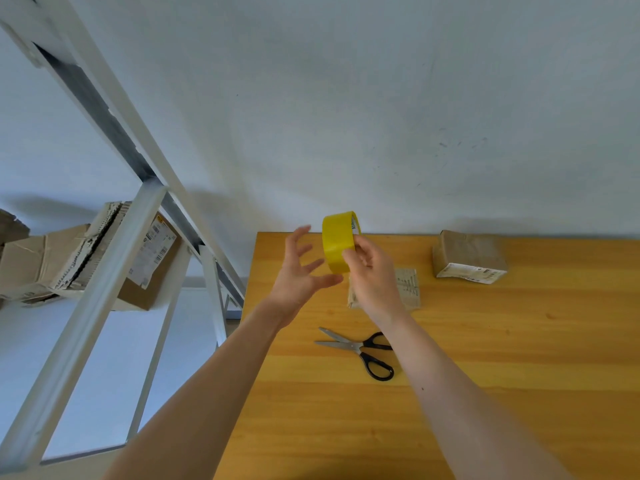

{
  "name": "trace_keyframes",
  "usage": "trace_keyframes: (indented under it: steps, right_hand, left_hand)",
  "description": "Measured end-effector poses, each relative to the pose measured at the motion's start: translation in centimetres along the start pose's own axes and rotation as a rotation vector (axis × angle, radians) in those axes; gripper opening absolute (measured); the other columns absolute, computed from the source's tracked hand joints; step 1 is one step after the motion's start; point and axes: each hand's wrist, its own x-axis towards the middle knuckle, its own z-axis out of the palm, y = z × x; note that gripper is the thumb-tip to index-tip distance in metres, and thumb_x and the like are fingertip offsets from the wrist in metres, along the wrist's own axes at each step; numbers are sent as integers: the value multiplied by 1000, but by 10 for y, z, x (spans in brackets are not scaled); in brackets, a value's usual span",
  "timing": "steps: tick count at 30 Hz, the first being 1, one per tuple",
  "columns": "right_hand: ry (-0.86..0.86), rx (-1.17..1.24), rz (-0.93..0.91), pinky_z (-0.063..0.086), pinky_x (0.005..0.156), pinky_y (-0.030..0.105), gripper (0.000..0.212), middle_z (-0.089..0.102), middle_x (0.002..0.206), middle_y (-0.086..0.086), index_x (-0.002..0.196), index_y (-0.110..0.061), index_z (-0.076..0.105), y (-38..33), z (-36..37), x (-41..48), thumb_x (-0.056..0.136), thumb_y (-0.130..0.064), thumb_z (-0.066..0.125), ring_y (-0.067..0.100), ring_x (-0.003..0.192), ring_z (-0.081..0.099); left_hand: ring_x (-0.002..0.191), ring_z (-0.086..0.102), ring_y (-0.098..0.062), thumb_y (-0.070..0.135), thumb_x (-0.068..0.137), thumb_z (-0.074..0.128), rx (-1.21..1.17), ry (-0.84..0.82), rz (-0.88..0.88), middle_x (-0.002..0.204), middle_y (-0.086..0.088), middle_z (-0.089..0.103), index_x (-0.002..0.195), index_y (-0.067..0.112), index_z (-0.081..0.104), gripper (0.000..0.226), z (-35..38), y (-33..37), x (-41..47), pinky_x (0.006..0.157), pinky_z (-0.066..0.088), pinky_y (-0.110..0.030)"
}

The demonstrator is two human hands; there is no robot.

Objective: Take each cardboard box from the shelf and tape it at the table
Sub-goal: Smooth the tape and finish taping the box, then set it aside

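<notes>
While aloft, tape (336,242) between right fingers (364,251)

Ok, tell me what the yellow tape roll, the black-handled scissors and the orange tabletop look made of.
Yellow tape roll: glossy plastic film, probably; it shines.
Black-handled scissors: grey metal blades, seemingly plastic loops.
Orange tabletop: wood or wood-look laminate, with grain streaks.

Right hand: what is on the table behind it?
A small cardboard box lies on the table behind the right hand, which holds the yellow tape roll. Only its right side and lower left corner show; the middle is covered.
</notes>
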Motion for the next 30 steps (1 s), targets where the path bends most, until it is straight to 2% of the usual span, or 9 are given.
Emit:
trace_keyframes:
  steps: [2, 4, 6, 12, 15, 18, 23, 27, 30]
  right_hand:
    - [-45, 28, 32, 51, 74, 29, 22, 71, 97, 5, 107, -11, 69, -2, -1, -1, 98, -8, 50, 17, 89, 64]
    - [-39, 39, 81, 51, 73, 27, 20, 70, 99, 8, 107, -12, 69, -2, -1, -1, 98, -12, 51, 18, 91, 64]
    - [-26, 57, 144, 49, 71, 26, 16, 67, 100, 11, 103, -12, 68, -1, 0, -1, 96, -13, 53, 20, 92, 62]
    - [-77, 43, 229, 49, 77, 34, 20, 64, 106, 14, 107, -14, 64, -2, 1, -1, 92, -10, 52, 26, 97, 59]
    - [-83, 50, 247, 48, 77, 33, 21, 63, 106, 15, 108, -14, 63, -3, 1, -2, 91, -8, 51, 18, 90, 58]
    - [-90, 42, 238, 51, 78, 30, 19, 66, 104, 7, 107, -19, 64, -5, 0, -1, 91, -12, 57, 13, 93, 62]
    - [-90, -17, 223, 54, 73, 33, 18, 65, 101, 10, 103, -18, 63, -10, -1, 1, 87, -11, 65, 20, 90, 62]
    - [-121, -28, 221, 50, 67, 27, 22, 64, 101, 13, 105, -17, 62, -9, -3, 2, 85, -7, 63, 13, 81, 59]
    - [-134, -29, 205, 53, 73, 34, 22, 65, 102, 14, 106, -17, 64, -6, -5, 2, 86, -8, 63, 21, 88, 62]
  left_hand:
    - [130, 44, -15, 8, 70, 84, 112, -57, 57, 148, 9, 32, 142, 55, 17, 109, -2, 2, 1, 98, 50, -34]
    - [129, 49, -19, 8, 71, 83, 135, -107, 98, 144, 10, 43, 142, 55, 21, 106, -2, 1, 3, 100, 48, -42]
    - [119, 58, -24, 6, 69, 84, 138, -84, 90, 139, 7, 47, 139, 52, 28, 101, -1, 3, 1, 94, 53, -46]
    - [106, 64, -22, 1, 64, 86, 172, -41, 95, 133, 8, 48, 134, 43, 32, 98, -1, 2, -1, 85, 57, -38]
    - [104, 64, -20, -1, 64, 85, 167, -31, 105, 132, 10, 48, 134, 41, 31, 98, 0, 3, -2, 81, 57, -30]
    - [102, 65, -17, -2, 64, 85, 169, -22, 114, 131, 10, 48, 135, 40, 31, 98, 0, 4, -2, 76, 55, -24]
    - [102, 65, -17, -3, 63, 85, 176, -8, 120, 130, 7, 48, 133, 40, 32, 98, 4, 2, 0, 77, 56, -25]
    - [100, 66, -16, -2, 62, 86, 186, -11, 124, 130, 6, 48, 134, 39, 32, 98, 3, 1, 1, 78, 56, -25]
    - [101, 65, -17, -1, 63, 86, 184, -5, 114, 130, 6, 49, 135, 40, 32, 98, 2, 0, 2, 82, 56, -28]
